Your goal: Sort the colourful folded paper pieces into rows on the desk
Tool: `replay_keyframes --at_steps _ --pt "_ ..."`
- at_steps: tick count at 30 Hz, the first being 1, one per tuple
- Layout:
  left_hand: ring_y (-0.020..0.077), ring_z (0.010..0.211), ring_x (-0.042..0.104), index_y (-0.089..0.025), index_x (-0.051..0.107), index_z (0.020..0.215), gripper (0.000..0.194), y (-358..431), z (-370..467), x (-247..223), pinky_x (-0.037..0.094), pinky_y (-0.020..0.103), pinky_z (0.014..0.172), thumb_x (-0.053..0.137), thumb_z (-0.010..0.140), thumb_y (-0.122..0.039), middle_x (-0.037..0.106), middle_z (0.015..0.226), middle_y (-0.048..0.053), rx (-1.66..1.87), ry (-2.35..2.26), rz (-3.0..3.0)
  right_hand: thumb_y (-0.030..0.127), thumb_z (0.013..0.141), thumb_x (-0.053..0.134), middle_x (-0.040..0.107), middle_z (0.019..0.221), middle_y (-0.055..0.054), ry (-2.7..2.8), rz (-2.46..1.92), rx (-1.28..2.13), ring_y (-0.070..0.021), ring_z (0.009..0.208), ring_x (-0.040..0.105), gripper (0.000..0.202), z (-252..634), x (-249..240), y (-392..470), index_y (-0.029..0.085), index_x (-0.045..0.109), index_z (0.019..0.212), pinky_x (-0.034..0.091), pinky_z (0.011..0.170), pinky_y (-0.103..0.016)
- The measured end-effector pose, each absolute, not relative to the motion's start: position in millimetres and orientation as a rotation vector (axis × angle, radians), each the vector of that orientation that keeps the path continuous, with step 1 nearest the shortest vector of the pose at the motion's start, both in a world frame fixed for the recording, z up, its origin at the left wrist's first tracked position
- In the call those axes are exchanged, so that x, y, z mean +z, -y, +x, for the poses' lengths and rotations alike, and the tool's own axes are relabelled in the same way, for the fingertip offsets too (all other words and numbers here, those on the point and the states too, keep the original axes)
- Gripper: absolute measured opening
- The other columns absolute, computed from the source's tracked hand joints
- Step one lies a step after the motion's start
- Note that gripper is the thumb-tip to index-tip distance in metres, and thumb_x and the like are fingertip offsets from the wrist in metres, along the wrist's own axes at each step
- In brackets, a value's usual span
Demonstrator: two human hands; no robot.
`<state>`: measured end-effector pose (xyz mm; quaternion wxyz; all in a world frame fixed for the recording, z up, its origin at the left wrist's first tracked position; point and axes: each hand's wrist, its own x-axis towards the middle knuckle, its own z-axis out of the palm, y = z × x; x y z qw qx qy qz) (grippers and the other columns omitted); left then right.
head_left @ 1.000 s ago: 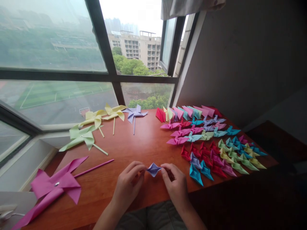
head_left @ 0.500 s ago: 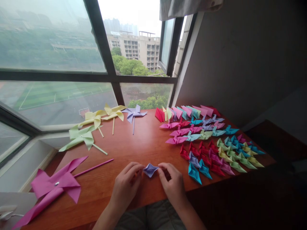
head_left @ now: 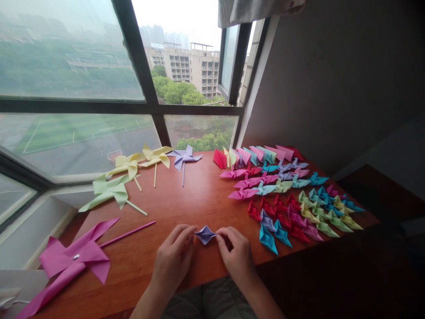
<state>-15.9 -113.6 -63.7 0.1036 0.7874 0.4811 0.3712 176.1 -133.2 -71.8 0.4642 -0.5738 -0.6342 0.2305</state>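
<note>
Between my two hands is a small purple paper boat [head_left: 206, 235], its hollow facing up, close to the front edge of the wooden table [head_left: 179, 208]. My left hand [head_left: 175, 253] pinches the boat's left tip between thumb and fingers. The right tip is pinched by my right hand [head_left: 236, 249]. To the right lie several folded paper boats [head_left: 267, 239] in blue, purple, red, pink, green and yellow, set in slanting rows. Whether the purple boat rests on the wood or hangs just above it, I cannot tell.
Rows of paper cranes [head_left: 265, 179] lie at the back right. Pinwheels stretch along the left and back: a large magenta pinwheel [head_left: 75, 257], a green pinwheel [head_left: 111, 190], two yellow ones and a purple pinwheel [head_left: 184, 156]. A window [head_left: 156, 106] borders the table's far side.
The purple boat looks slightly wider open and more stretched between my hands. Both hands keep their pinch. The whole view has shifted a little.
</note>
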Motion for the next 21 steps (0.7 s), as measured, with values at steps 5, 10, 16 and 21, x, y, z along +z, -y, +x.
replay_keyframes --at_steps 5,10,16,21 --pt "0.0212 0.093 0.069 -0.019 0.062 0.121 0.029 126.1 -25.1 -69.0 0.053 0.031 0.080 0.046 0.097 -0.018 0.071 0.108 0.009 1.021 -1.477 2.772 0.023 0.093 0.054 0.067 0.080 -0.003 1.423 -1.420 0.647 -0.0157 0.071 0.063 0.015 177.6 -71.4 137.3 0.020 0.068 0.086 0.047 0.063 -0.024" --pt "0.0199 0.086 0.068 -0.018 0.065 0.110 0.024 123.2 -39.0 -67.1 0.051 0.031 0.079 0.043 0.098 -0.017 0.072 0.099 0.007 0.898 -1.345 2.933 0.033 0.092 0.058 0.068 0.080 -0.003 1.215 -1.400 0.800 -0.0156 0.072 0.065 0.019 192.5 -58.5 157.4 0.019 0.069 0.087 0.050 0.063 -0.023" --pt "0.0184 0.082 0.068 -0.017 0.065 0.109 0.024 110.4 -42.3 -64.7 0.051 0.030 0.078 0.043 0.099 -0.017 0.073 0.094 0.005 0.885 -1.211 3.018 0.042 0.082 0.072 0.067 0.075 -0.002 0.806 -1.462 0.636 -0.0139 0.066 0.062 0.028 287.6 -35.6 175.8 0.017 0.070 0.095 0.051 0.061 -0.023" --pt "0.0178 0.081 0.070 -0.020 0.066 0.108 0.023 108.0 -42.4 -67.2 0.052 0.028 0.074 0.045 0.098 -0.021 0.073 0.094 0.004 0.896 -1.229 2.943 0.045 0.068 0.082 0.069 0.081 -0.004 0.512 -1.501 0.019 -0.0131 0.065 0.060 0.042 422.5 -21.3 181.6 0.016 0.072 0.097 0.048 0.062 -0.026"
